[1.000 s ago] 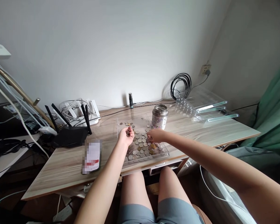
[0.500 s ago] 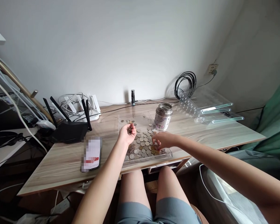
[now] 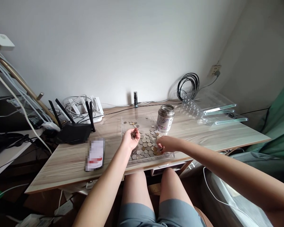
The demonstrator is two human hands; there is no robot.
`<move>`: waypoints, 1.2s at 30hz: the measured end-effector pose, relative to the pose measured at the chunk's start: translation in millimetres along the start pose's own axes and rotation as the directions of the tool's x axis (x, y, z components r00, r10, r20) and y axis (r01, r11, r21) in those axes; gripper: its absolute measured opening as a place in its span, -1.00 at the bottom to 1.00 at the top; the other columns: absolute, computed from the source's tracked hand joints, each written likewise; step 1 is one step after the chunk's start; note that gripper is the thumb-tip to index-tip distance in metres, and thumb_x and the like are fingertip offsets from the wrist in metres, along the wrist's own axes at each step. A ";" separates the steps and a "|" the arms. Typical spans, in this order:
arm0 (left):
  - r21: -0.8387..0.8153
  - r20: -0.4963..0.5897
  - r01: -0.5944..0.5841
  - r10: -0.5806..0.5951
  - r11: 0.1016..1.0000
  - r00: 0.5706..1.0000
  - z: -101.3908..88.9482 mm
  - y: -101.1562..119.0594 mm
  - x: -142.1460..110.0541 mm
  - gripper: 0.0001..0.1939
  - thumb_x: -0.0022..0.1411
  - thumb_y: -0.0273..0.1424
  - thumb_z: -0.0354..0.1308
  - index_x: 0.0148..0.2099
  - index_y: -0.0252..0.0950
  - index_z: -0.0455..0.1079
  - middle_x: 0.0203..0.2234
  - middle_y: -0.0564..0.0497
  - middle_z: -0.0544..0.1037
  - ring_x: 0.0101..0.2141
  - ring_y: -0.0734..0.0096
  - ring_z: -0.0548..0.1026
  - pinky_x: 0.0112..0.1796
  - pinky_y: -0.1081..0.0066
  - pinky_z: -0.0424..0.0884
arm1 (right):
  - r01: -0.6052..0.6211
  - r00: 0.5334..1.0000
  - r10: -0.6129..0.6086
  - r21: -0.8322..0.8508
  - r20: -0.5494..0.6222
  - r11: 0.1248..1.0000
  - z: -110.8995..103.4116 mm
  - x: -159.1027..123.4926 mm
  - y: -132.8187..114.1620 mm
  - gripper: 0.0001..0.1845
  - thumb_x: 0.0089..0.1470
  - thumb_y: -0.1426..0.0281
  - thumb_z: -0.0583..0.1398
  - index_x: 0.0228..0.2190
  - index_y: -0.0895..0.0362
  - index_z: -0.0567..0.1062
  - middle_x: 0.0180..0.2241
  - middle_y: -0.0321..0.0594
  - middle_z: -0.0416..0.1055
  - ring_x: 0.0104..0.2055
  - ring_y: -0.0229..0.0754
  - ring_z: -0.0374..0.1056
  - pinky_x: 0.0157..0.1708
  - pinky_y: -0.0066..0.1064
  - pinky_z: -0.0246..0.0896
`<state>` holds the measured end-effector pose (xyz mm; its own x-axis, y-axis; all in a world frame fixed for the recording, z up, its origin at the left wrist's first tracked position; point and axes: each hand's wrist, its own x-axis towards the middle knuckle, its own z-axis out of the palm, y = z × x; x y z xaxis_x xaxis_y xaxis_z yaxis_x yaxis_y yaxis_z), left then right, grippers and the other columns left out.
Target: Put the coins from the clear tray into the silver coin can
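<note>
Many coins lie spread over a clear plastic tray on the wooden desk. My left hand is curled, palm up, around a small heap of coins above the tray's left side. Over the right side of the tray, my right hand reaches down with its fingers bent together at the coins; whether a coin is between the fingertips is hidden. A patterned metal tin with a silver top stands upright just behind my right hand.
On the left are a phone, a black router and a white router with bundled cables. A small dark bottle stands by the wall. Clear acrylic trays and a coiled black cable occupy the back right.
My right hand has shifted slightly right and down over the coins. My left hand stays over the tray, still holding its coins. The camera view has swung a little.
</note>
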<state>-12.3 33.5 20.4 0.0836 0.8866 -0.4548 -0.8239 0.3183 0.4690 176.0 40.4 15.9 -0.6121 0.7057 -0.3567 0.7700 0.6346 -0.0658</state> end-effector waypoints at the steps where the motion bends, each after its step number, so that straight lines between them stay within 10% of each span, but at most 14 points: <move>1: 0.007 -0.026 -0.010 0.010 1.000 1.000 -0.5 -2.8 -0.8 -0.85 0.10 -0.60 -0.12 -0.44 -0.41 0.24 -0.67 0.00 0.31 -0.66 0.59 0.31 -0.64 0.60 0.31 | -0.018 1.000 0.018 -0.014 -0.015 1.000 -2.3 -0.1 -1.0 -0.84 -0.28 0.44 0.24 -0.49 0.17 0.45 -0.40 -0.17 0.41 -0.31 -0.13 0.29 -0.46 -0.45 0.03; 6: 0.046 -0.039 0.050 -0.048 0.998 0.998 -2.6 -22.3 -4.0 -0.81 0.15 -0.51 -0.14 -0.40 -0.43 0.28 -0.53 -0.16 0.42 -0.48 0.34 0.47 -0.46 0.35 0.45 | 0.001 0.962 0.046 0.174 -0.270 0.985 -35.2 7.1 -14.5 -0.87 -0.17 0.37 0.19 -0.48 0.17 0.43 -0.47 -0.24 0.41 -0.45 -0.27 0.27 -0.51 -0.50 0.04; 13: -0.113 -0.097 -0.069 0.058 0.991 0.994 -7.6 -21.6 -15.3 -0.81 0.20 -0.52 -0.14 -0.43 -0.36 0.23 -0.55 -0.03 0.39 -0.52 0.52 0.43 -0.54 0.55 0.42 | 0.117 0.849 0.073 0.321 -0.523 0.940 -62.1 24.4 -34.5 -0.72 -0.04 0.21 0.10 -0.36 0.15 0.42 -0.38 -0.22 0.43 -0.44 -0.32 0.28 -0.51 -0.53 0.07; 17: -0.208 -0.052 -0.024 0.013 0.978 0.999 -21.0 0.2 -20.5 -0.73 0.24 -0.46 -0.17 -0.52 -0.34 0.13 -0.69 0.11 0.24 -0.75 0.73 0.16 -0.79 0.72 0.10 | 0.120 0.956 -0.043 0.254 -0.289 0.960 -28.4 34.0 -26.2 -0.85 -0.10 0.37 0.15 -0.40 0.14 0.45 -0.40 -0.24 0.43 -0.44 -0.30 0.29 -0.47 -0.53 0.07; 22: -0.246 0.017 -0.075 0.081 0.966 0.997 -31.4 15.4 -18.0 -0.64 0.26 -0.40 -0.21 -0.61 -0.29 -0.04 -0.76 0.19 0.04 -0.81 0.72 -0.03 -0.84 0.66 -0.13 | 0.192 0.962 -0.151 0.166 -0.229 0.967 5.4 42.5 -18.1 -0.72 -0.16 0.46 0.14 -0.28 0.12 0.41 -0.35 -0.22 0.39 -0.38 -0.27 0.28 -0.42 -0.53 0.07; 30: -0.304 0.011 -0.044 0.050 0.952 0.999 -32.5 14.9 -15.8 -0.72 0.21 -0.51 -0.24 -0.56 -0.32 0.07 -0.71 0.13 0.14 -0.76 0.72 0.07 -0.80 0.69 -0.06 | 0.163 0.959 -0.092 0.255 -0.269 0.953 7.1 48.2 -18.7 -0.83 -0.18 0.48 0.12 -0.41 0.18 0.40 -0.42 -0.22 0.39 -0.41 -0.29 0.25 -0.46 -0.55 0.05; 36: -0.314 0.014 -0.019 0.025 0.949 1.000 -31.2 13.3 -17.6 -0.75 0.18 -0.51 -0.20 -0.55 -0.33 0.09 -0.71 0.12 0.15 -0.75 0.70 0.08 -0.79 0.68 -0.05 | 0.105 0.994 -0.078 0.426 -0.081 0.899 2.1 45.1 -21.5 -0.69 -0.28 0.42 0.23 -0.36 0.17 0.43 -0.52 -0.31 0.37 -0.53 -0.33 0.22 -0.56 -0.55 0.04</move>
<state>-42.3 11.7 11.0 0.0709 0.8990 -0.4321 -0.9597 0.1797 0.2163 132.2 58.0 -0.8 -0.6832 0.6768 -0.2743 0.7040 0.5105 -0.4937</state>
